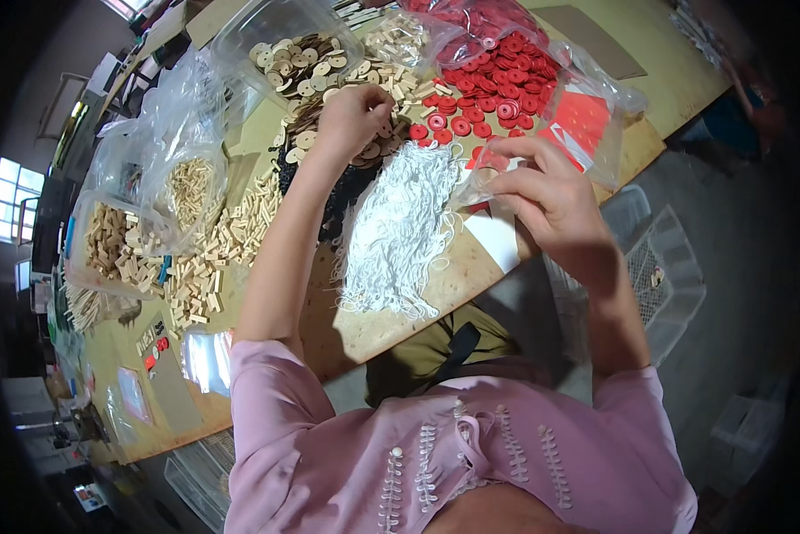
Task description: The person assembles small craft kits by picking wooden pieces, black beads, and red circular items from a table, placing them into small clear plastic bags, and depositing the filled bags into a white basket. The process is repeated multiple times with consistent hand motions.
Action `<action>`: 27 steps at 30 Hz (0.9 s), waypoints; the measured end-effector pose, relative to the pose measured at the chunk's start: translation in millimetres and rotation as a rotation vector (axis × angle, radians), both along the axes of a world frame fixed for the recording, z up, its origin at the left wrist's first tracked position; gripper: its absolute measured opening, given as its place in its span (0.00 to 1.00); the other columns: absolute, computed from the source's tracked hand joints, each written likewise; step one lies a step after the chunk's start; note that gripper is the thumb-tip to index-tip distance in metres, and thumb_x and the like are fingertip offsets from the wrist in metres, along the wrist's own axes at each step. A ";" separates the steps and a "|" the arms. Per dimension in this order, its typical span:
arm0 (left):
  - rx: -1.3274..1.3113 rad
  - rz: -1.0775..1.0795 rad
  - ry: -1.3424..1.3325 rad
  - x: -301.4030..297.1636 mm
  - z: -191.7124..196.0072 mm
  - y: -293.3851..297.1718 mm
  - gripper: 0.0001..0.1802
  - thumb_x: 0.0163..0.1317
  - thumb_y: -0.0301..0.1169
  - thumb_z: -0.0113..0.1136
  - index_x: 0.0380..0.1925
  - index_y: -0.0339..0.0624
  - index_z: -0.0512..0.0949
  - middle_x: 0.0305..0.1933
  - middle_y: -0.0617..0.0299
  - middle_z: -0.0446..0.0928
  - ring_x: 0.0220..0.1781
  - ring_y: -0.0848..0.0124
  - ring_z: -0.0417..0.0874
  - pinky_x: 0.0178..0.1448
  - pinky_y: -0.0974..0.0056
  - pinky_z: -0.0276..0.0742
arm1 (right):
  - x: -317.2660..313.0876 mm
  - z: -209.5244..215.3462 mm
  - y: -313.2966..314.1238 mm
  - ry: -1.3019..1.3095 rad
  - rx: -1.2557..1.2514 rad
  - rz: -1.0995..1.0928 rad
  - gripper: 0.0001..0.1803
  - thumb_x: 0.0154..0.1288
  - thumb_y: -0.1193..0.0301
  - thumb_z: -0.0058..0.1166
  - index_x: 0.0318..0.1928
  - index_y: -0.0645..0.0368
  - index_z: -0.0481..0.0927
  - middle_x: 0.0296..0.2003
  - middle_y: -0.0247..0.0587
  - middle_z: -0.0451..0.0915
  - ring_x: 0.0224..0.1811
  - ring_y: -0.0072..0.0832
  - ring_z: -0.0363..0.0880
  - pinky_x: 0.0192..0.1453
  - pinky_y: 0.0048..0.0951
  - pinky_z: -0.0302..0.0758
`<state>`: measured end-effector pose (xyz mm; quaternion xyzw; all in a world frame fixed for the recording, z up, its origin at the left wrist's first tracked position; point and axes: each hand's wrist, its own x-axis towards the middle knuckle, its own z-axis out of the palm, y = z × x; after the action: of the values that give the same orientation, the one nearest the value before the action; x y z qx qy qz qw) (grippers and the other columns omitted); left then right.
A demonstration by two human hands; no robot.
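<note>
My left hand (pixel 354 117) is over a heap of round wooden discs (pixel 307 140), its fingers curled together; what they hold, if anything, is hidden. In my right hand (pixel 549 189) a small clear plastic bag (pixel 478 182) is pinched between thumb and fingers, to the right of a pile of white strings (pixel 395 236). A few small pieces show through the bag, too blurred to name. Loose red discs (pixel 498 84) with centre holes spread beyond the right hand. Small black pieces (pixel 336 209) lie partly under my left forearm.
A clear tub (pixel 231 40) of wooden discs stands at the back. Small wooden blocks (pixel 195 289) and pegs (pixel 256 209) cover the left side, near a plastic tub (pixel 81 245). Red-and-white cards (pixel 582 125) lie at the right. Crates (pixel 662 267) stand below the table's right edge.
</note>
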<state>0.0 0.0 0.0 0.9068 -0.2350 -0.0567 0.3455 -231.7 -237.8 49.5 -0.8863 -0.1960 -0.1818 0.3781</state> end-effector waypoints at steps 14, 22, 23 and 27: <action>0.219 -0.111 -0.349 55.3 -33.2 -19.8 0.14 0.62 0.41 0.70 0.40 0.42 0.88 0.36 0.52 0.88 0.38 0.52 0.89 0.47 0.51 0.85 | -4.6 3.8 -1.1 -0.080 0.005 0.014 0.09 0.62 0.84 0.61 0.42 0.65 0.87 0.54 0.52 0.82 0.54 0.41 0.84 0.55 0.34 0.81; 0.366 -0.053 -0.248 43.0 -31.3 -42.5 0.15 0.60 0.45 0.72 0.36 0.45 0.90 0.35 0.52 0.89 0.38 0.54 0.90 0.46 0.52 0.84 | -4.3 -0.2 -3.4 -0.073 0.015 0.015 0.08 0.63 0.83 0.62 0.42 0.65 0.87 0.54 0.51 0.82 0.55 0.42 0.84 0.58 0.36 0.80; 0.295 -0.067 -0.179 45.9 -28.8 -42.4 0.15 0.60 0.44 0.73 0.36 0.45 0.90 0.35 0.52 0.89 0.38 0.54 0.90 0.46 0.53 0.84 | -4.7 0.0 -3.8 -0.071 0.022 0.020 0.07 0.63 0.83 0.62 0.42 0.65 0.87 0.53 0.50 0.83 0.55 0.42 0.84 0.58 0.36 0.80; 0.267 -0.136 -0.186 43.7 -33.8 -59.9 0.15 0.59 0.43 0.74 0.38 0.44 0.90 0.35 0.53 0.89 0.36 0.56 0.90 0.44 0.54 0.84 | -5.9 -0.3 -6.3 -0.065 -0.006 0.002 0.07 0.63 0.83 0.62 0.42 0.65 0.87 0.53 0.50 0.83 0.56 0.42 0.84 0.59 0.36 0.80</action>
<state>43.7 -59.9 -33.8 0.9279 -0.3170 -0.0263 0.1942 -237.6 -244.2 49.2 -0.8808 -0.2098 -0.2097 0.3691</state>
